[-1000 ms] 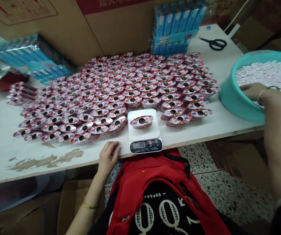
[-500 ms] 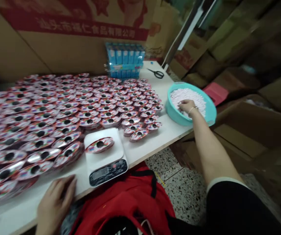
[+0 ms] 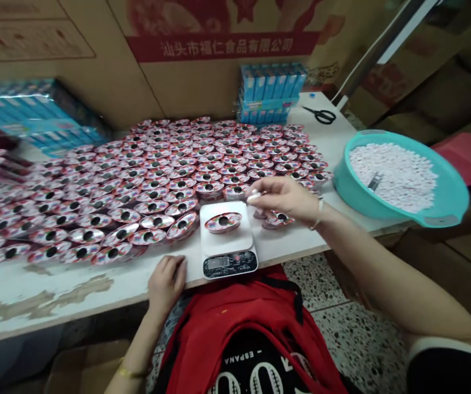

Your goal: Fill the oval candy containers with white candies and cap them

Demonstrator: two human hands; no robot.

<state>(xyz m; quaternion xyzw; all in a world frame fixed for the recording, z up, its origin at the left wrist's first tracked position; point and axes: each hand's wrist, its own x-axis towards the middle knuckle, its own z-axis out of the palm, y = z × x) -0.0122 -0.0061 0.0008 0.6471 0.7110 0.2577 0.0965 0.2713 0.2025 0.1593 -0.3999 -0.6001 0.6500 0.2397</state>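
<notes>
My right hand [image 3: 286,200] pinches a few small white tablets [image 3: 254,195] just right of and above the kitchen scale [image 3: 230,262]. On the scale's white plate sits one oval red-and-white container [image 3: 223,222] with a dark round hole in its top. My left hand [image 3: 167,280] rests on the table edge left of the scale, fingers loosely bent, thumb apart, holding nothing. Many matching oval containers [image 3: 181,184] stand in tight rows behind and left of the scale. To the right, a turquoise basin [image 3: 352,183] holds a heap of white tablets [image 3: 399,169] with a small metal tool [image 3: 375,181] on it.
Wrapped blue boxes [image 3: 270,90] stand at the back, with another blue pack [image 3: 42,115] at the left. Black scissors [image 3: 323,116] lie near the back right corner. A large cardboard box [image 3: 202,82] backs the table. A red backpack [image 3: 202,323] is at my lap.
My right hand has left the basin and come left to the scale with tablets in its fingers. The view has swung left. My left hand still rests at the table edge.
</notes>
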